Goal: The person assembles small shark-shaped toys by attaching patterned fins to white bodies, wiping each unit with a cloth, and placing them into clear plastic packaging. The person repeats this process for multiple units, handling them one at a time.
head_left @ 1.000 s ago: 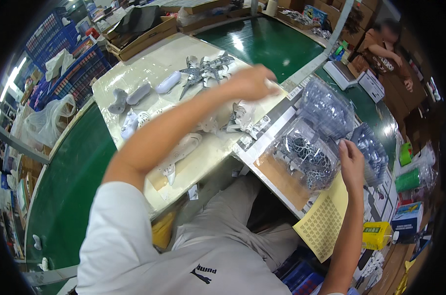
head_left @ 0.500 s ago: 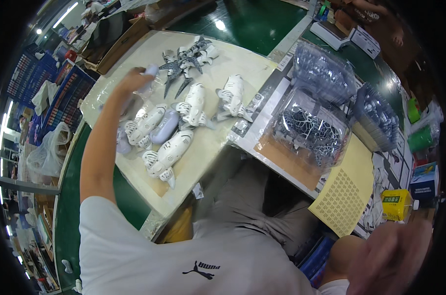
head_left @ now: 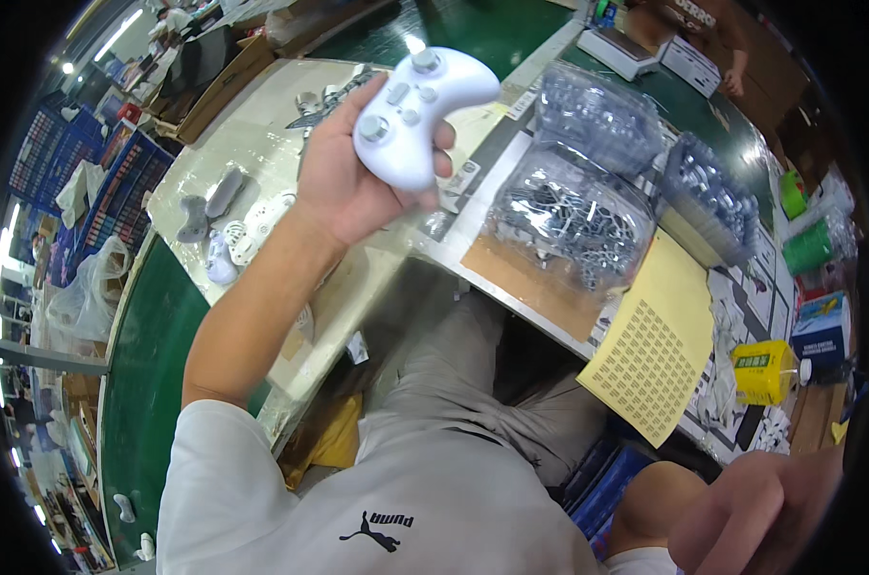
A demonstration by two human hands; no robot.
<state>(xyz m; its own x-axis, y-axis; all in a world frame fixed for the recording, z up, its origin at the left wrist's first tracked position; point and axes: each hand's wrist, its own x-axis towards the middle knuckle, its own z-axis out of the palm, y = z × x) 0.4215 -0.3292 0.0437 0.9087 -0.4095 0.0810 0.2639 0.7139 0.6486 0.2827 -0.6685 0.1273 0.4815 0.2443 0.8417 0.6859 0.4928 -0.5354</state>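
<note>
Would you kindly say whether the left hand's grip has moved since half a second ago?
Yes; the left hand's grip has moved rightward over the cream board.

Packing and assembly area of a factory workshop. The green-topped workbench (head_left: 157, 374), edged with metal rail, carries a cream board (head_left: 252, 120) strewn with white moulded toy parts (head_left: 259, 228). A white gamepad (head_left: 430, 117) is held above them. Packaging supplies identify the kind of work: nested clear blister trays (head_left: 602, 120) in quantity, a yellow sticker sheet (head_left: 650, 355) bearing rows of one small repeated print, and green rolls (head_left: 804, 251). Upper left: an open cardboard carton (head_left: 226, 107), stacked blue plastic crates (head_left: 118, 182) and strip lights (head_left: 118, 34) overhead. Upper right: a co-worker in a brown shirt (head_left: 679, 24) across the bench.
</note>
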